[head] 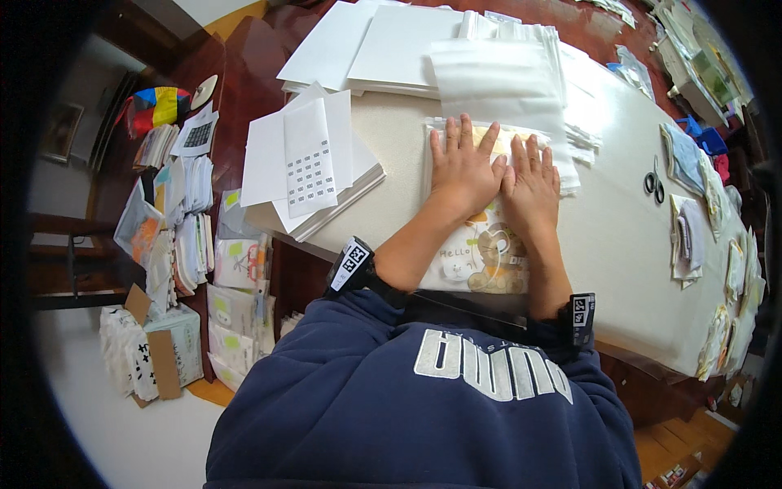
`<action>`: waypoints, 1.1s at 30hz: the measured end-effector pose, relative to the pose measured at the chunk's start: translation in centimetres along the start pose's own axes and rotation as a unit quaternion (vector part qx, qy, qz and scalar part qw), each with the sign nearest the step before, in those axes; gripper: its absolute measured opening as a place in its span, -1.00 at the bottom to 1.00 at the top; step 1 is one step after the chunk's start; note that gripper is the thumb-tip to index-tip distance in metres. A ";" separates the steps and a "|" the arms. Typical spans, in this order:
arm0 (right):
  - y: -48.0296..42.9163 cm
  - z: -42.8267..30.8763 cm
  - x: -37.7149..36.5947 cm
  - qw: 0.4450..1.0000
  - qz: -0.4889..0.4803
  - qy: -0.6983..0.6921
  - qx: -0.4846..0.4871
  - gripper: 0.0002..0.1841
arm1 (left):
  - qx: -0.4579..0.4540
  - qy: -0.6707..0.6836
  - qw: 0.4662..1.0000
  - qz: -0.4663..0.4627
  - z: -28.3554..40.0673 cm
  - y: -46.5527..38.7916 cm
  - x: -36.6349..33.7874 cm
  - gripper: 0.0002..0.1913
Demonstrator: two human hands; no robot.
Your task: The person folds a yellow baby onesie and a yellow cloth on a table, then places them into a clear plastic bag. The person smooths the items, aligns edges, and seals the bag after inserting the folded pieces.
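Both palms lie flat on a clear zip bag (435, 269) that holds a folded cloth item printed with a brown cartoon animal. My left hand (465, 168) spreads its fingers over the bag's upper part, just below its zip edge. Beside it, thumbs touching or nearly so, my right hand (530, 177) presses on the upper right part with fingers slightly apart. Translucent empty bags (498, 73) lie in a stack beyond the fingertips and partly beside the right hand. The middle of the packed bag is partly hidden by my hands.
White cardboard sheets (406, 46) are stacked at the table's far side. Nearer on the left, a sheet of number stickers (310, 159) rests on more white boards (266, 153). Black-handled scissors (654, 183) lie to the right, before folded cloths (690, 235). Packed bags (235, 263) are piled left of the table.
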State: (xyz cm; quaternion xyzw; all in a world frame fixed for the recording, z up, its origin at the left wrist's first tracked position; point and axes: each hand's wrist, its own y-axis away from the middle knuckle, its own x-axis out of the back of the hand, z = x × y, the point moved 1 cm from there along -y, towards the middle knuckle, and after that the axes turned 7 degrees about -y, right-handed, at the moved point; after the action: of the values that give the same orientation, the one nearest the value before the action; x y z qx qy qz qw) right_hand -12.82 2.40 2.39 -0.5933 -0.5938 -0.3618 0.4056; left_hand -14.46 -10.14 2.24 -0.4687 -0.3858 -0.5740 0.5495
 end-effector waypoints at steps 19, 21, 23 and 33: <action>1.1 2.0 -0.1 0.962 0.229 -0.031 0.146 -0.46 | -0.148 -0.027 0.936 0.319 -4.5 4.0 2.8 -0.41; 1.3 2.0 0.1 0.954 0.248 -0.040 0.165 -0.45 | -0.064 0.012 0.932 0.357 -8.1 3.4 6.2 -0.43; 1.4 1.9 0.4 0.951 0.251 -0.049 0.173 -0.43 | 0.053 -0.083 0.955 0.279 -13.1 2.4 10.1 -0.44; 4.0 -4.0 6.3 0.936 0.187 -0.127 0.270 -0.42 | 0.192 -0.101 0.970 0.109 -21.4 4.8 11.0 -0.10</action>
State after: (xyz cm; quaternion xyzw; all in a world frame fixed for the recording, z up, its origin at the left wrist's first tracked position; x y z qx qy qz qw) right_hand -8.41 1.44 9.57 -0.6027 -0.5943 -0.0272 0.5318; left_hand -11.63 -34.08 6.84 -0.4493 -0.4890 -0.3749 0.6468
